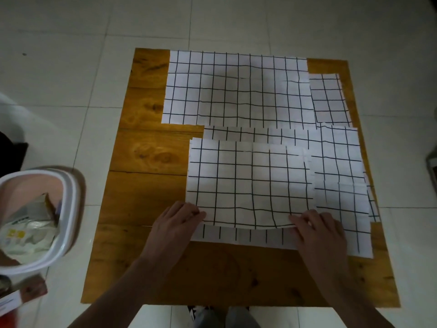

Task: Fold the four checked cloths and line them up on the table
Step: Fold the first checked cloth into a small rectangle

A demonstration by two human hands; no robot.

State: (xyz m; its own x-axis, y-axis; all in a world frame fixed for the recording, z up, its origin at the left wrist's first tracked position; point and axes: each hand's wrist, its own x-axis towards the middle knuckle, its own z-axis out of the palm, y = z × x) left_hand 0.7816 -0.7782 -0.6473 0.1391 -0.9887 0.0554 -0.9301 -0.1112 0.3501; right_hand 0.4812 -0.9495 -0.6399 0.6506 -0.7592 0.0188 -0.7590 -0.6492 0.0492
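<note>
We see the fingers of the left hand [176, 223] curled at the near left corner of the nearest checked cloth [250, 183], thumb and fingertips closed on its edge in a pinch. The fingers of the right hand [316, 229] are bent too, closed on the same cloth's near right corner, with the knuckles raised over the fabric. Between the two hands the near edge of this cloth sags in a shallow curve and sits a little above a lower layer [243, 236] of checked fabric that shows as a strip just nearer to us. We cannot tell whether that strip is the same cloth folded over or another one beneath it.

Moving outward, the held cloth overlaps a second checked cloth [340, 162] on its right, which lies flat and reaches toward the right edge of the wooden table [146, 162]. Beyond both, a large checked cloth [236, 88] lies spread across the far half of the table, and a smaller checked piece [329, 98] lies just beside it at the far right, partly under its edge.

Both forearms reach in from the near edge of the table. To the left, on the white tiled floor [71, 67], stands a white bin [68, 204] with paper scraps inside.
</note>
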